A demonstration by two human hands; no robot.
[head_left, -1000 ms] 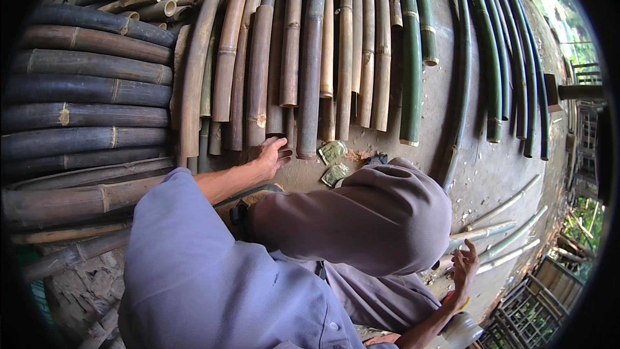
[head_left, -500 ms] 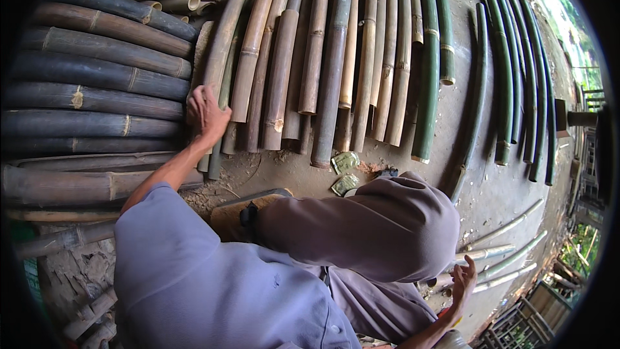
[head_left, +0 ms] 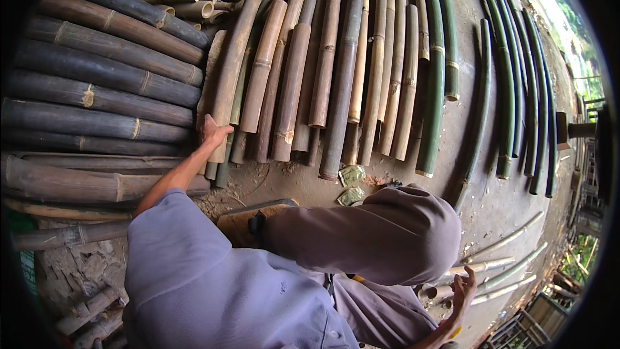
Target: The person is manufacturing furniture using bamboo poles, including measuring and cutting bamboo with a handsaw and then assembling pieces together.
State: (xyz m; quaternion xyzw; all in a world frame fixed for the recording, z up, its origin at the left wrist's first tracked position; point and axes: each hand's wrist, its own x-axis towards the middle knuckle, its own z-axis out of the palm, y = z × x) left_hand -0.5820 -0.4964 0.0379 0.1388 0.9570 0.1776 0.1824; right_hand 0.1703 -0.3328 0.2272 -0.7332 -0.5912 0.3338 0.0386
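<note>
My left hand [head_left: 213, 132] is at the near end of a light brown bamboo pole [head_left: 237, 58], its thumb stretched across the pole and its other fingers curled down the left side, partly hidden. This pole lies leftmost in a row of bamboo poles pointing away from me, beside a rough, pale strip [head_left: 210, 71]. My right hand [head_left: 464, 289] hangs in the air past my bent knee, fingers loosely apart with nothing in them. Below and beyond it lie several thin bamboo sticks [head_left: 500, 245].
Thick dark bamboo poles [head_left: 103, 68] are stacked crosswise at the left. Green poles [head_left: 434, 71] finish the middle row, with more long green poles [head_left: 504, 77] farther right. Two small green packets [head_left: 351, 184] lie by my foot. A black and brown sandal [head_left: 242, 226] shows below the row.
My left hand has slid from the pole's upper side to its near end, with the thumb now across it. The whole view has shifted slightly; my right hand stays nearly where it was.
</note>
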